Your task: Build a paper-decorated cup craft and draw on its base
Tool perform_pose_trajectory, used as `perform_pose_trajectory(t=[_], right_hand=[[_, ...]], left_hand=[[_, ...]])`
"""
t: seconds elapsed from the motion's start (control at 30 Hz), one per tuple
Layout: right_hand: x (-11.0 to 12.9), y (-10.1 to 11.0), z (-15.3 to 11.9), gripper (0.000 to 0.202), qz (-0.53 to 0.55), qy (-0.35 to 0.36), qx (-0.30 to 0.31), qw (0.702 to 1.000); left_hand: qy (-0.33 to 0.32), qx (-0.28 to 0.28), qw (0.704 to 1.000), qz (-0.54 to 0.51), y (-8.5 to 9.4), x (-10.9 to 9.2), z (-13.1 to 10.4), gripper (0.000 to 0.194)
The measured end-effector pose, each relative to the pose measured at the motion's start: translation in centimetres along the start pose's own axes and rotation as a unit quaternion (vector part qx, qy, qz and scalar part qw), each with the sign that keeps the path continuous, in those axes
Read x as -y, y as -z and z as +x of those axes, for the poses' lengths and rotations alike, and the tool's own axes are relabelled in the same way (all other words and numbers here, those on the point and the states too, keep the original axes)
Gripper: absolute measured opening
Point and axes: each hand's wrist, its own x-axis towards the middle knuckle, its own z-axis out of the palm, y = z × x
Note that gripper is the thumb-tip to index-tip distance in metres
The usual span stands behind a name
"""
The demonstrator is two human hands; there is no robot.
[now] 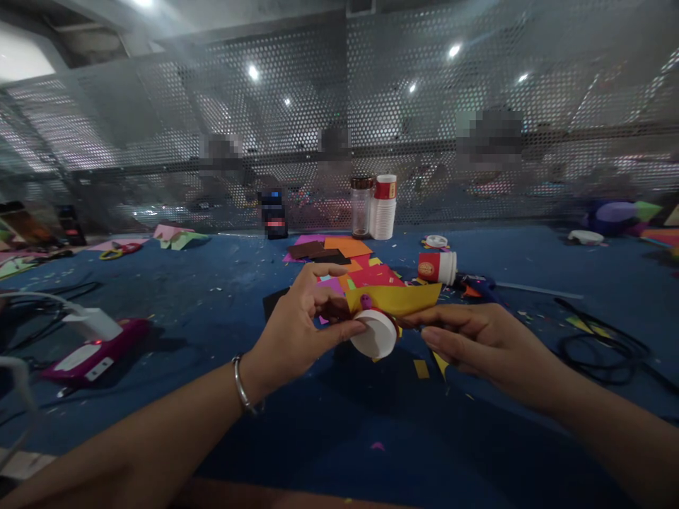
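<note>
My left hand (305, 318) is closed around a small paper cup (374, 334), thumb on its rim, with the white round end turned toward me. A yellow paper piece (403, 298) stands along the cup's far side and stretches to the right. A small purple piece (366, 302) shows at the top of the cup. My right hand (477, 343) is at the cup's right side, below the yellow paper. Its index finger and thumb are close together; whatever lies between them is hidden.
Coloured paper sheets (347, 247) lie behind my hands. Beyond stand a glass jar (361, 208) and stacked paper cups (382, 215). A red cup (438, 268) lies near a blue glue gun (476, 285). Black cable (599, 346) coils right; a purple power strip (98, 353) and scissors (121, 250) lie left.
</note>
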Motion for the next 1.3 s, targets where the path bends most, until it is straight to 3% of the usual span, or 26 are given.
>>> perform_pose_trajectory(t=[0.53, 0.87, 1.07, 1.23, 1.3], right_hand=[[-0.01, -0.01, 0.06, 0.036, -0.010, 0.002, 0.001, 1.000], [0.14, -0.09, 0.21, 0.027, -0.054, 0.017, -0.003, 0.998], [-0.11, -0.06, 0.06, 0.032, -0.041, 0.002, 0.012, 0.999], [-0.20, -0.02, 0.09, 0.036, -0.060, 0.006, 0.021, 0.998], [-0.27, 0.00, 0.11, 0.036, -0.070, 0.008, 0.014, 0.997]], left_hand=[[0.004, 0.004, 1.000, 0.006, -0.03, 0.15, -0.21, 0.062], [-0.015, 0.016, 0.999, 0.041, 0.15, 0.33, -0.26, 0.066], [-0.033, 0.029, 0.996, 0.082, 0.32, 0.42, -0.33, 0.046], [-0.031, 0.039, 0.994, 0.099, 0.45, 0.29, -0.34, 0.056], [-0.035, 0.038, 0.992, 0.112, 0.53, 0.26, -0.31, 0.045]])
